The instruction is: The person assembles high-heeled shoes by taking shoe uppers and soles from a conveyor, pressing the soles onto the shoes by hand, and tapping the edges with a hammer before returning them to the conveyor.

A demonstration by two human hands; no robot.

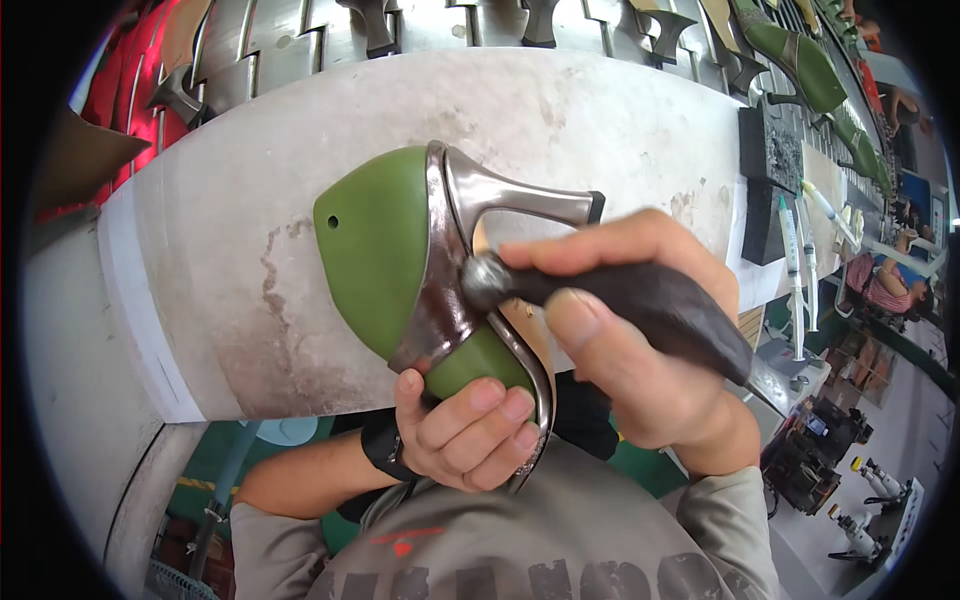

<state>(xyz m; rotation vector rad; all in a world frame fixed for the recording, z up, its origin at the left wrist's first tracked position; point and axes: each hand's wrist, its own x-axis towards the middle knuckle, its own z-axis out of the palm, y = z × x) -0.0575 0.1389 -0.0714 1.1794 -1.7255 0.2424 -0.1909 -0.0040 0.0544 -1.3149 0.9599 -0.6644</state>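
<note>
A high-heeled shoe on a green last lies on its side over the worktable, with a shiny dark brown band across the last. Its metallic heel points away to the right. My left hand wraps its fingers round the green toe end near my body. In my right hand is a tool with a dark wrapped handle and a rounded metal head. That head touches or hovers just over the band beside the sole edge; I cannot tell which.
Behind the pale worktable runs a metal slat conveyor bearing loose heels and, at the right, more green lasts. Syringes and a black block sit at the table's right edge. A person is farther off.
</note>
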